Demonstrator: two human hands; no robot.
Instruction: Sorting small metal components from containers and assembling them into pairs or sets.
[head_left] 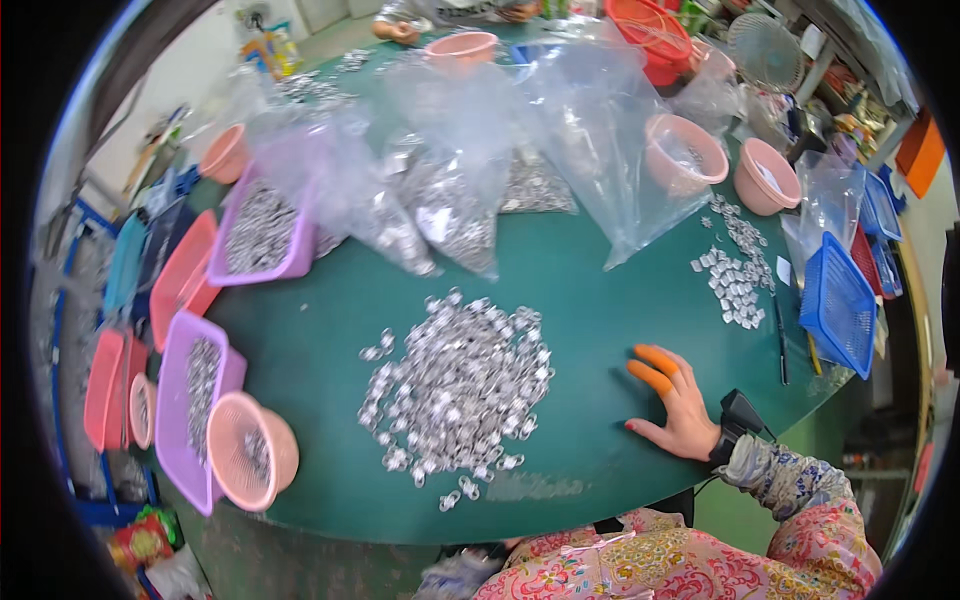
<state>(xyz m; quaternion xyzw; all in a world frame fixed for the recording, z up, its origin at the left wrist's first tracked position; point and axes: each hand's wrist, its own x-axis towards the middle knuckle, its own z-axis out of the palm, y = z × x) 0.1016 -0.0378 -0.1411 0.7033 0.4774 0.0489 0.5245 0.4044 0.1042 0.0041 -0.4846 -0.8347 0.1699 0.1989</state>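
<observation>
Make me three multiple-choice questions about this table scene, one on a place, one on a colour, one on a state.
1. Where does the right hand lie?
A. flat on the green table
B. inside the blue basket
C. on the purple tray

2. What colour are the finger covers on that hand?
A. blue
B. orange
C. white

3. How does the pile of small shiny parts lie?
A. sealed in a bag
B. stacked in a bowl
C. loose on the table

Answers: 1 A, the palm rests on bare green surface right of the pile. 2 B, two fingertips show orange. 3 C, the parts spread uncovered mid-table.
</observation>
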